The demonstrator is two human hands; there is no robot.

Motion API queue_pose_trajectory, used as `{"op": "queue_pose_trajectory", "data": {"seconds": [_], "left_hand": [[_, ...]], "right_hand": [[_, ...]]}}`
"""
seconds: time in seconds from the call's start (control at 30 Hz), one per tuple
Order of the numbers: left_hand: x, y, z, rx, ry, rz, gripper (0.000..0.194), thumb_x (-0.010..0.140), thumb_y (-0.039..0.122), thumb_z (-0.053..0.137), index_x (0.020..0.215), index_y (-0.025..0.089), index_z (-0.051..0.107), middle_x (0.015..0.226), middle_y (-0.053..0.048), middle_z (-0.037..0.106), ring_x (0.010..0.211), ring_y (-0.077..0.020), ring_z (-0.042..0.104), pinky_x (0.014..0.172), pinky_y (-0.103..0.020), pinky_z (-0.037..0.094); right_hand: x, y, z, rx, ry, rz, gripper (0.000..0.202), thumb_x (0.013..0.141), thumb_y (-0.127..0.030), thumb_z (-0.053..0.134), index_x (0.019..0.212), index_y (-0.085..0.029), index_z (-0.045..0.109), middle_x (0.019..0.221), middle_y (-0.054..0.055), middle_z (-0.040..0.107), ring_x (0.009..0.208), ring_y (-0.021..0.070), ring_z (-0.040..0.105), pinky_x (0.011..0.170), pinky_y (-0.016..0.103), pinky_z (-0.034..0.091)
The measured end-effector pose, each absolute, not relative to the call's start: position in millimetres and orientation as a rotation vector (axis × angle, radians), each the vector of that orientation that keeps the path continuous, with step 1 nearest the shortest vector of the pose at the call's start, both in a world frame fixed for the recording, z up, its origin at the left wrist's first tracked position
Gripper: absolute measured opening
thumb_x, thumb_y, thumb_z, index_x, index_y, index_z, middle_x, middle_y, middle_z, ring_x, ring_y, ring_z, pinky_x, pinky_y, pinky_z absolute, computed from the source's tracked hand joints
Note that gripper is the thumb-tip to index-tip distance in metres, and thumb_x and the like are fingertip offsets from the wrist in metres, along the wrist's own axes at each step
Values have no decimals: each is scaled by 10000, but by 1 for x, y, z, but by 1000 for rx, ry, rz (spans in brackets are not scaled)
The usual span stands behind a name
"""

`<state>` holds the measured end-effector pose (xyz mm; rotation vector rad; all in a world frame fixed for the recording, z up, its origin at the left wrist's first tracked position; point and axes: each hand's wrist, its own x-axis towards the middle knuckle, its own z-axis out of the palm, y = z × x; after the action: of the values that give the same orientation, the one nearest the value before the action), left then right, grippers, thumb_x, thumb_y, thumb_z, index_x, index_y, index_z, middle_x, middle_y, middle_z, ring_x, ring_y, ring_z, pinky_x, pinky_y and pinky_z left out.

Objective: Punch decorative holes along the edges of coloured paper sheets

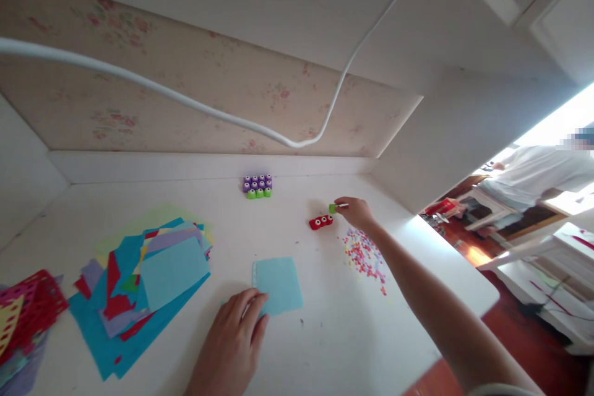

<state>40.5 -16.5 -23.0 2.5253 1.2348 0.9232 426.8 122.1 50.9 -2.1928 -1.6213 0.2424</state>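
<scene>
Left hand (234, 337): fingers laid loosely extended, tips on the near left corner of the sheet, not clenched; probably weighing it down flat.
Light blue sheet (281, 284): partly under the left fingertips; marks along its left edge are too small to make out.
Red perforated basket (44, 300): well left of the left fingers, cut off by the view.
Paper pile (174, 272): left of the left fingers, sheets overlapping, apparently set aside from the working spot.
Confetti (364, 253): just nearer than the right fingers, beside the forearm, where a sleeve could scatter it.
Right hand (356, 211): fingers pinched on a small green piece (332, 208), seemingly for a fine grip.
Red row (321, 221): just left of the right fingers, the closest obstacle.
Purple-and-green cluster (258, 185): farther left of the right fingers, neatly ranked, perhaps for easy picking.
White cable (185, 101): crosses the view above both hands' fingers.
</scene>
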Motion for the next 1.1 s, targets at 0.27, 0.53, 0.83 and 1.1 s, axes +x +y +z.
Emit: {"op": "queue_pose_trajectory", "data": {"seconds": [0.27,0.53,0.83,1.1], "left_hand": [[41,-15,-20,2473,1246,858,240,924,255,531,1148,253,618,1122,-67,662,1023,-245,644,870,-422,559],[40,-15,-24,2462,1233,849,222,915,248,548,1123,255,626,1122,-59,658,1033,-246,635,890,-431,548],[40,-15,-22,2468,1239,847,222,924,250,523,1114,251,638,1128,-71,660,1025,-241,642,882,-418,551],[39,-14,-24,2453,1226,841,227,922,244,534,1132,257,620,1131,-66,652,1043,-244,632,898,-430,551]], "right_hand": [[425,135,43,-2338,-1949,135,275,844,-186,577,1007,-279,779,1061,18,763,1007,212,680,887,282,483],[427,138,49,-2342,-2025,77,356,820,-95,543,1026,-272,771,1149,0,733,1060,182,657,913,235,459],[432,147,42,-2375,-1973,98,231,844,-247,596,969,-253,790,1015,38,770,977,225,693,835,274,493],[434,149,39,-2224,-1975,272,370,826,-110,561,1093,-293,741,1081,-25,757,1027,184,689,918,275,492]]}}
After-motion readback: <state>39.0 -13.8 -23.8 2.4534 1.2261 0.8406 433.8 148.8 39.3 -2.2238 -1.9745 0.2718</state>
